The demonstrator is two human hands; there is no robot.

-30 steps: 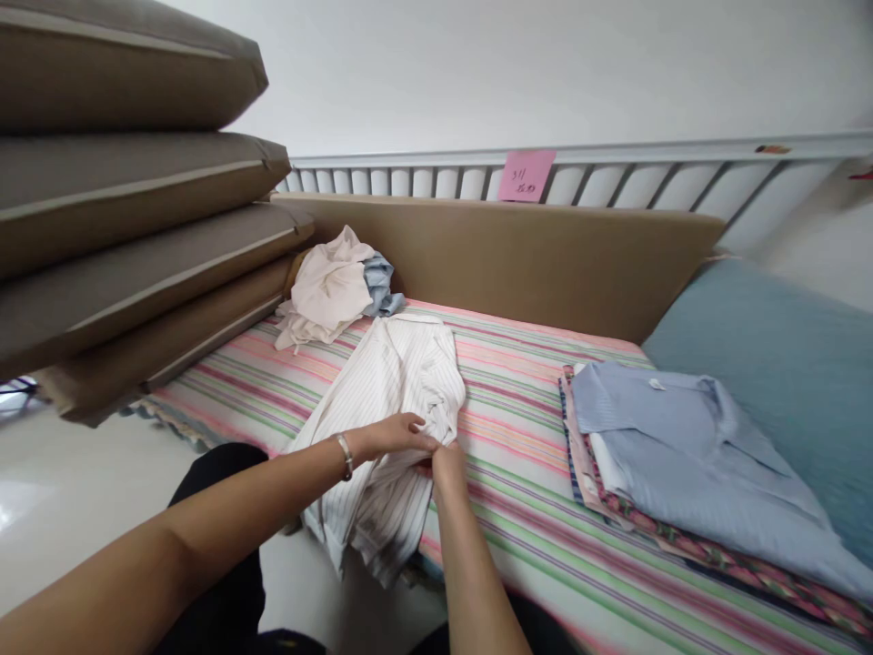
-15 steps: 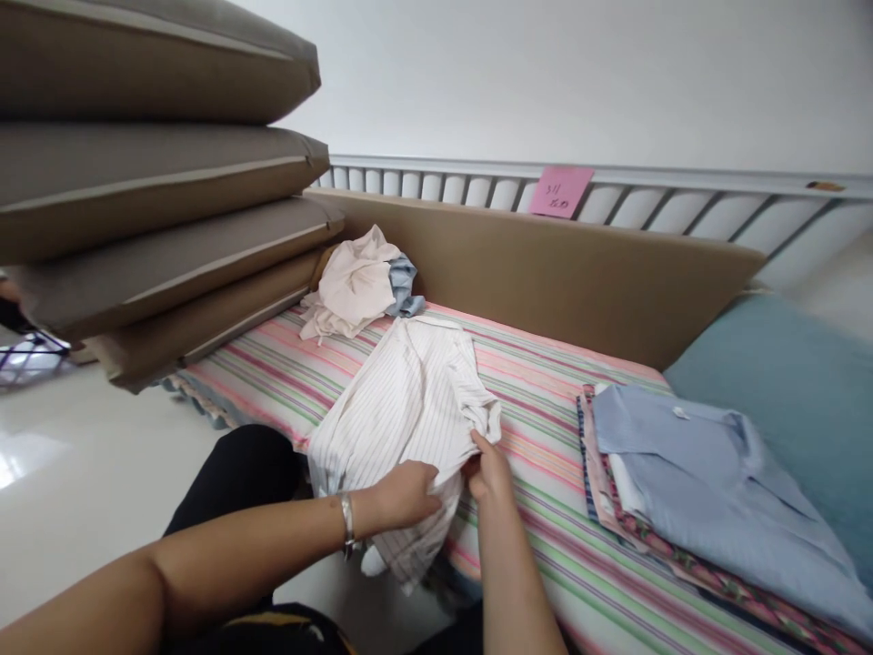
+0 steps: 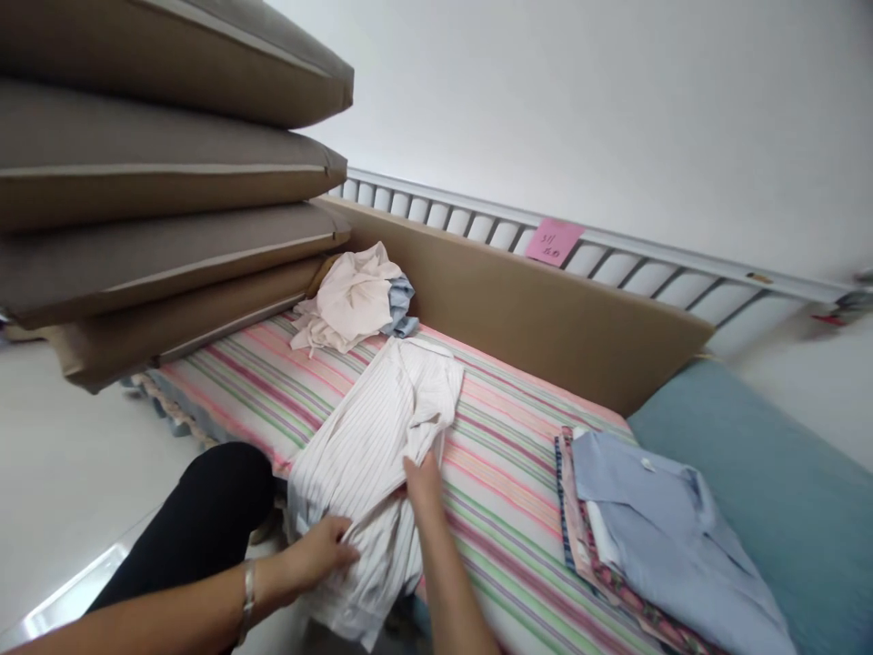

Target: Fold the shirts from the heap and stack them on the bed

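A white shirt with thin dark stripes point(image 3: 361, 437) lies across the striped bed sheet point(image 3: 505, 473), its lower end hanging over the near edge. My left hand point(image 3: 317, 553), with a silver bracelet at the wrist, pinches the shirt's fabric near that hanging end. Farther up on the right side, my right hand point(image 3: 424, 487) grips the shirt's edge, and a fold runs between the two hands. Some of the right fingers are hidden beneath the cloth.
A crumpled cream garment point(image 3: 355, 296) lies behind with a blue cloth point(image 3: 401, 305). Folded clothes topped by a light-blue shirt point(image 3: 661, 518) sit at right, beside a teal cushion point(image 3: 743, 455). Thick brown cushions point(image 3: 170, 200) are stacked at left. A pink note point(image 3: 554, 241) hangs on the rail.
Both hands have moved left and the left one also lower, drawing the shirt's right side inward over itself. The view has tilted and shifted slightly.
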